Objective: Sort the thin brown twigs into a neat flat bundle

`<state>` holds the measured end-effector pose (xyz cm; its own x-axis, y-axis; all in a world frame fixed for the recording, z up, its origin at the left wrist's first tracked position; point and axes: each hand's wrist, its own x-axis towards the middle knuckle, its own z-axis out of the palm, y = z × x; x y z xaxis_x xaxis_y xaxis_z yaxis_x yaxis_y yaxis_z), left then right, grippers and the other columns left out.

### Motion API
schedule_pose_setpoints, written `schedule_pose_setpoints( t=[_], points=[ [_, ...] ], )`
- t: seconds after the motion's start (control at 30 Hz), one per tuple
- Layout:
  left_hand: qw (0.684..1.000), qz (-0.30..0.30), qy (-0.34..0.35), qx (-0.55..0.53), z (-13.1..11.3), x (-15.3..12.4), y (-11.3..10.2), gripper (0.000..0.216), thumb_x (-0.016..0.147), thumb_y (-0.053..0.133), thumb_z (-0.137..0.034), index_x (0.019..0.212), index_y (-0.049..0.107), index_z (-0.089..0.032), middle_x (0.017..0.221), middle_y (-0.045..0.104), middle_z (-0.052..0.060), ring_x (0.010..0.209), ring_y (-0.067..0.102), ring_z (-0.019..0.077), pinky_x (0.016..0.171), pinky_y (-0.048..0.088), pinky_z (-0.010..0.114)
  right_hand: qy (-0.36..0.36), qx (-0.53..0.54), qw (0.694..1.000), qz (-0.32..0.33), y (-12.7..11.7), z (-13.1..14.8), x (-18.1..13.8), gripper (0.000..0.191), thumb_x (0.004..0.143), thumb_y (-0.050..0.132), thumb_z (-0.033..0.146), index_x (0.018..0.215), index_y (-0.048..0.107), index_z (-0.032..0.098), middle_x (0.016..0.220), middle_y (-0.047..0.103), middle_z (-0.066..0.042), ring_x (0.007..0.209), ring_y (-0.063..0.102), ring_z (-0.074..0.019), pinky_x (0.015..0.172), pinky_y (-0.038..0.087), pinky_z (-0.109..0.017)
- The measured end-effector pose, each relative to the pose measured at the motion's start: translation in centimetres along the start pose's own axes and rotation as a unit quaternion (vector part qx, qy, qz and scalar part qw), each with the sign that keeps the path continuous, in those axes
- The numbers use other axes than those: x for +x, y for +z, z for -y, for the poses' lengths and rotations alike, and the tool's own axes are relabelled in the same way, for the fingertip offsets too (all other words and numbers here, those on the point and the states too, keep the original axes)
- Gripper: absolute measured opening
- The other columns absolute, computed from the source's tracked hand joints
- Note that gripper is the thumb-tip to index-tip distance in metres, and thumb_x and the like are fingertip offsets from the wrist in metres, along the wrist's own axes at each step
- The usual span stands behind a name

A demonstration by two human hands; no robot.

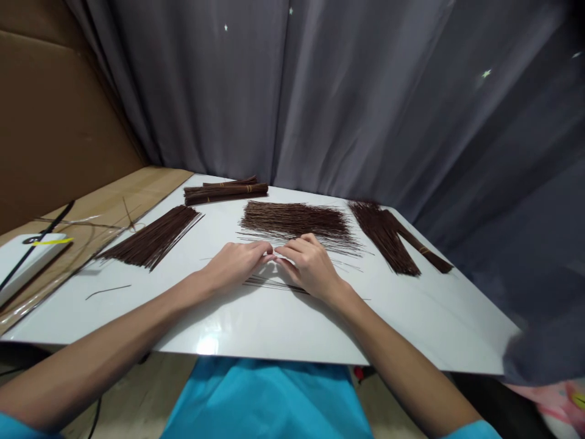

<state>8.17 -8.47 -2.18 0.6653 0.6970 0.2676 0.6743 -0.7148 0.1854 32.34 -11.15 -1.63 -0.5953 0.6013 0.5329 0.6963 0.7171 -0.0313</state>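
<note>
Brown strands (297, 221) lie in a loose heap mid-tabletop (434, 323), toward the far edge, running roughly parallel to it; probably laid crosswise so single pieces come away easily, within reach of both hands.

Left hand (240, 262) and right hand (311, 265): just on the near side of the heap, fingertips drawn in narrow and almost meeting. Cannot tell whether a strand is pinched between them. Fingers that close suggest fine handling of something thin.

A few separate strands (274, 282) lie under the hands, between heap and near edge, likely set apart to be seen singly on white.

Fanned bundle (155, 239) slants by the left edge; right-hand bundle (386, 238) slants by the right edge, a slimmer tied bundle (425, 249) beside it. Banded bundles (226, 193) rest at the far left corner, their ties presumably keeping them together. Side placing seems to leave the middle for the hands.

Stray strand (108, 291): alone, nearer the left edge.
</note>
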Motion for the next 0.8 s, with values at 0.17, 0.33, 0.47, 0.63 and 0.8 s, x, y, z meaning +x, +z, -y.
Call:
schedule_pose_setpoints(
  t=[0.17, 0.33, 0.47, 0.63, 0.8],
  points=[
    [0.995, -0.030, -0.088, 0.027, 3.8, 0.6, -2.0, 0.047, 0.114, 0.029, -0.050, 0.133, 0.064, -0.024, 0.123, 0.078, 0.010, 0.096, 0.073, 0.0275, 0.077, 0.048, 0.037, 0.064, 0.001, 0.998, -0.001, -0.6, -2.2, -0.4, 0.024, 0.111, 0.059, 0.034, 0.117, 0.077, 0.019, 0.101, 0.078, -0.009, 0.089, 0.065, -0.0228, 0.094, 0.039, -0.040],
    [0.947, -0.076, -0.286, 0.121, 10.4, 0.6, -4.0, 0.042, 0.109, 0.038, -0.042, 0.126, 0.067, -0.018, 0.118, 0.077, 0.018, 0.100, 0.070, 0.0336, 0.086, 0.048, 0.043, 0.126, 0.036, 0.991, 0.000, -1.0, -5.1, -1.1, 0.024, 0.111, 0.060, 0.035, 0.113, 0.081, 0.022, 0.103, 0.080, -0.007, 0.082, 0.064, -0.0200, 0.089, 0.038, -0.038],
    [0.934, -0.058, -0.319, 0.153, 13.7, 0.1, -4.5, 0.044, 0.107, 0.037, -0.041, 0.119, 0.069, -0.014, 0.115, 0.076, 0.022, 0.103, 0.069, 0.0374, 0.090, 0.047, 0.046, 0.143, 0.042, 0.989, 0.010, -0.5, -6.3, -1.6, 0.025, 0.110, 0.061, 0.035, 0.111, 0.082, 0.023, 0.103, 0.080, -0.006, 0.077, 0.062, -0.0185, 0.085, 0.038, -0.037],
    [0.925, 0.049, -0.334, 0.173, 15.5, -0.3, -3.9, 0.046, 0.104, 0.044, -0.049, 0.104, 0.070, -0.012, 0.112, 0.077, 0.024, 0.101, 0.071, 0.0380, 0.087, 0.049, 0.044, 0.157, 0.024, 0.987, 0.015, 0.5, -6.9, -1.9, 0.026, 0.112, 0.058, 0.037, 0.112, 0.081, 0.025, 0.105, 0.079, -0.005, 0.084, 0.065, -0.0198, 0.084, 0.040, -0.035],
    [0.925, 0.094, -0.325, 0.176, 16.0, -0.7, -3.3, 0.039, 0.105, 0.049, -0.042, 0.116, 0.066, -0.009, 0.117, 0.076, 0.026, 0.104, 0.071, 0.0362, 0.086, 0.050, 0.042, 0.173, 0.003, 0.985, 0.005, 1.9, -7.6, -1.8, 0.024, 0.111, 0.060, 0.036, 0.115, 0.080, 0.023, 0.112, 0.078, -0.007, 0.093, 0.066, -0.0222, 0.089, 0.042, -0.036]
  ],
)
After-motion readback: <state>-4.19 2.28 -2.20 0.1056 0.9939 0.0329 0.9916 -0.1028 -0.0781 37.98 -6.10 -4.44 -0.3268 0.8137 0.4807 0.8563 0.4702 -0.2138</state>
